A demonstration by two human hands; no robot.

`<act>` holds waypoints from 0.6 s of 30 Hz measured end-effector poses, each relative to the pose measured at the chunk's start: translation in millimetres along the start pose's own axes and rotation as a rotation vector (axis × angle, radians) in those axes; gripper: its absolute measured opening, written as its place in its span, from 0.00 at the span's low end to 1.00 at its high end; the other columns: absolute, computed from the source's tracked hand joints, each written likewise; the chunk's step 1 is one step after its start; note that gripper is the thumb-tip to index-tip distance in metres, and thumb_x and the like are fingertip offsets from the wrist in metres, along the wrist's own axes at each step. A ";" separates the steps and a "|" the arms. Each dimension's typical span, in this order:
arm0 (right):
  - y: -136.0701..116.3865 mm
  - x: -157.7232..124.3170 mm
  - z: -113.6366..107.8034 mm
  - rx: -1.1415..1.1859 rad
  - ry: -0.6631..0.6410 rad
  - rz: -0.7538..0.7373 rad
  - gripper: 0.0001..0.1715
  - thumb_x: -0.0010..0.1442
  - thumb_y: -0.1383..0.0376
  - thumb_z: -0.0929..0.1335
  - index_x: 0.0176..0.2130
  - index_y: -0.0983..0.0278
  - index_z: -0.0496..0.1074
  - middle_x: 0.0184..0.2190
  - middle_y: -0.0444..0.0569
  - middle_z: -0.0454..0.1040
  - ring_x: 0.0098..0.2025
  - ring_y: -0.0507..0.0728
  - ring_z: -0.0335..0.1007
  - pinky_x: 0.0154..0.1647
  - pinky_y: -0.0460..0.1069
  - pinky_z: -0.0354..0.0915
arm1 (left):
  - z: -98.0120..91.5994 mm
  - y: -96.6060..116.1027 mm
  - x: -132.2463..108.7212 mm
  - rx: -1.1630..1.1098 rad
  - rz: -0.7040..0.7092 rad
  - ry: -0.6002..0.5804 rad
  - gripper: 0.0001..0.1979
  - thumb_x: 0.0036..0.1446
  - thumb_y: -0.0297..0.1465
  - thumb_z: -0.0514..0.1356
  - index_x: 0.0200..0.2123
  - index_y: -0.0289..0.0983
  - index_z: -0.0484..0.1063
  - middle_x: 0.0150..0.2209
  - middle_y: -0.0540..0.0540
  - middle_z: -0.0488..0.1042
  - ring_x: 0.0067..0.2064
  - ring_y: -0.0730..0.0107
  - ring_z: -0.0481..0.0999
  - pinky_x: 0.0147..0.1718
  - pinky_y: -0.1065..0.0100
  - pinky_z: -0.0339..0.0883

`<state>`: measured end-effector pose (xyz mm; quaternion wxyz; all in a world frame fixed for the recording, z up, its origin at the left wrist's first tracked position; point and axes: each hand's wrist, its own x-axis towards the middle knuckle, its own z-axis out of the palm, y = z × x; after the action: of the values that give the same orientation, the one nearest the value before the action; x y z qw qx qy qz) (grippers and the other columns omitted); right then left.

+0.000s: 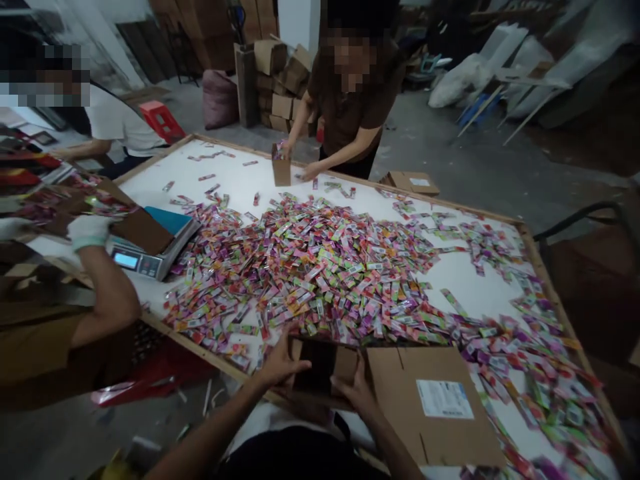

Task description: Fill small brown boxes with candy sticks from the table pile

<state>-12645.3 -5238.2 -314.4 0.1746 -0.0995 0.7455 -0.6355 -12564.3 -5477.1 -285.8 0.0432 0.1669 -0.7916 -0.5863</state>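
Between my two hands is a small open cardboard box (345,363), tilted at the near edge of the table, its dark inside facing me. My left hand (281,361) grips its left side, with the thumb over the rim. On the other side my right hand (356,392) holds the right wall and flap. A flattened cardboard carton (400,400) with a white printed label (445,399) lies just right of my right hand. Beyond the box spreads a big heap of small colourful wrapped packets (320,267).
The white table (240,180) has a raised wooden rim (550,300). A co-worker across it holds an upright cardboard box (281,167). At left, another person's gloved hand (90,231) touches a carton of packets on a digital scale (145,263). A red stool (163,122) stands behind.
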 end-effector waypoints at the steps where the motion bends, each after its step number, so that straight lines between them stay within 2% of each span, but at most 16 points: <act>1: 1.4 -0.9 1.2 -0.025 0.028 -0.015 0.60 0.45 0.45 0.76 0.68 0.58 0.53 0.59 0.58 0.67 0.59 0.68 0.68 0.54 0.63 0.70 | 1.8 -7.0 -0.7 0.070 0.046 -0.007 0.59 0.38 0.56 0.72 0.68 0.38 0.52 0.67 0.30 0.58 0.70 0.39 0.56 0.68 0.41 0.49; 2: 1.0 -1.1 1.3 -0.038 0.057 -0.038 0.59 0.46 0.47 0.76 0.67 0.59 0.53 0.61 0.59 0.65 0.61 0.68 0.65 0.58 0.64 0.67 | 3.0 -13.2 -2.5 0.131 0.093 0.003 0.60 0.36 0.54 0.74 0.68 0.37 0.52 0.66 0.29 0.59 0.69 0.39 0.57 0.67 0.40 0.51; 3: -0.6 -1.1 0.5 -0.049 0.078 -0.068 0.53 0.49 0.49 0.75 0.66 0.60 0.55 0.62 0.59 0.65 0.63 0.68 0.63 0.62 0.65 0.64 | 3.4 -18.9 -5.4 0.184 0.140 0.033 0.57 0.39 0.52 0.74 0.67 0.37 0.54 0.65 0.29 0.61 0.68 0.40 0.59 0.67 0.40 0.53; 5: -4.2 -2.9 -3.4 -0.083 0.089 -0.122 0.31 0.58 0.55 0.70 0.59 0.60 0.65 0.61 0.58 0.67 0.64 0.65 0.64 0.65 0.64 0.61 | 0.3 -29.7 -15.2 0.277 0.245 0.092 0.39 0.51 0.46 0.70 0.62 0.38 0.62 0.61 0.31 0.67 0.65 0.44 0.65 0.64 0.41 0.59; 7: -4.4 -9.8 -10.9 -0.136 0.046 -0.144 0.15 0.62 0.60 0.66 0.47 0.59 0.74 0.57 0.56 0.72 0.61 0.64 0.68 0.64 0.64 0.63 | -9.4 -37.0 -29.2 0.358 0.358 0.016 0.17 0.64 0.39 0.60 0.54 0.41 0.70 0.56 0.35 0.74 0.62 0.51 0.71 0.61 0.43 0.63; 8: -2.9 -14.9 -16.2 -0.157 0.005 -0.156 0.12 0.62 0.61 0.66 0.43 0.59 0.76 0.55 0.55 0.74 0.60 0.64 0.69 0.62 0.64 0.65 | -16.7 -38.0 -36.9 0.392 0.421 -0.081 0.13 0.67 0.36 0.56 0.52 0.43 0.72 0.55 0.37 0.75 0.61 0.53 0.71 0.61 0.44 0.63; 10: 0.9 -26.2 -29.0 -0.186 -0.096 -0.184 0.12 0.61 0.62 0.66 0.41 0.57 0.79 0.56 0.54 0.74 0.60 0.65 0.70 0.61 0.64 0.67 | -34.0 -32.5 -50.3 0.436 0.515 -0.310 0.17 0.67 0.38 0.56 0.58 0.47 0.68 0.60 0.37 0.72 0.66 0.52 0.66 0.65 0.41 0.56; 12: 2.0 -35.2 -42.1 -0.213 -0.196 -0.172 0.16 0.61 0.60 0.68 0.48 0.55 0.79 0.63 0.53 0.68 0.63 0.65 0.67 0.61 0.64 0.67 | -49.8 -19.0 -57.6 0.457 0.516 -0.472 0.38 0.60 0.47 0.63 0.69 0.47 0.54 0.69 0.33 0.58 0.72 0.45 0.53 0.67 0.36 0.46; 13: 0.8 -37.9 -47.3 -0.226 -0.238 -0.144 0.21 0.60 0.59 0.70 0.53 0.54 0.78 0.66 0.53 0.64 0.65 0.65 0.64 0.62 0.65 0.66 | -55.3 -10.9 -58.2 0.456 0.489 -0.513 0.50 0.53 0.51 0.67 0.72 0.46 0.46 0.72 0.31 0.51 0.73 0.42 0.47 0.68 0.35 0.43; 14: -1.2 -39.5 -50.7 -0.233 -0.269 -0.106 0.25 0.60 0.57 0.71 0.57 0.53 0.75 0.68 0.53 0.60 0.68 0.66 0.60 0.64 0.65 0.64 | -58.5 -3.3 -56.8 0.450 0.452 -0.544 0.56 0.49 0.53 0.69 0.72 0.45 0.42 0.73 0.29 0.46 0.74 0.40 0.43 0.68 0.35 0.41; 15: -3.7 -39.9 -52.2 -0.227 -0.283 -0.064 0.28 0.60 0.55 0.72 0.59 0.52 0.74 0.70 0.53 0.57 0.69 0.66 0.56 0.65 0.66 0.61 | -59.3 3.5 -53.9 0.440 0.409 -0.558 0.56 0.49 0.53 0.69 0.72 0.44 0.43 0.73 0.29 0.46 0.74 0.40 0.43 0.68 0.36 0.41; 18: -8.5 -37.4 -44.9 -0.117 -0.199 0.053 0.28 0.61 0.46 0.69 0.56 0.54 0.76 0.67 0.55 0.62 0.71 0.68 0.53 0.68 0.67 0.55 | -52.2 15.8 -41.9 0.387 0.288 -0.473 0.31 0.62 0.47 0.60 0.64 0.42 0.60 0.69 0.31 0.57 0.71 0.47 0.54 0.68 0.40 0.49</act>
<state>-12628.9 -5184.9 -295.1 0.2583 -0.1521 0.7628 -0.5730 -12514.6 -5507.5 -249.5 -0.0917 -0.0819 -0.8917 -0.4355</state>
